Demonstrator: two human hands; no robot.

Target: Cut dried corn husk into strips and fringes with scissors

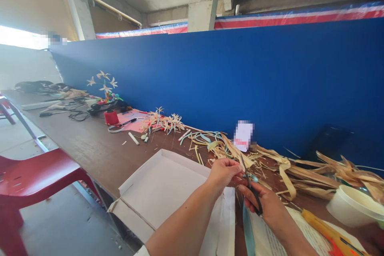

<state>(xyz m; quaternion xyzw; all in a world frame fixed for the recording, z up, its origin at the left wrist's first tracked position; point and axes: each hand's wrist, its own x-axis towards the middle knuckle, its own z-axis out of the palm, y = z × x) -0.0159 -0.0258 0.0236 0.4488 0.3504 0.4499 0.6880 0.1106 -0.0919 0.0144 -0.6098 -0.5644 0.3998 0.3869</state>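
My right hand (265, 200) is closed around the handles of dark scissors (254, 193), whose blades point up and away from me. Close beside the blades is my left hand (224, 172), its thumb and fingers pinched together. Whatever lies in that pinch is too small to make out. Below the hands a pale blue strip (248, 230) hangs down over printed paper. Dried straw-coloured strips (232, 149) lie just beyond my fingers. A shallow white cardboard box (177, 184) sits under my left forearm.
An orange glue gun (325, 228) and a white tub (349, 208) stand at the right. Straw flowers (162, 122) lie along the back, left of a phone (243, 136). A red spool (111, 117) is farther left. A blue partition (210, 80) borders the table; a red chair (45, 172) stands left.
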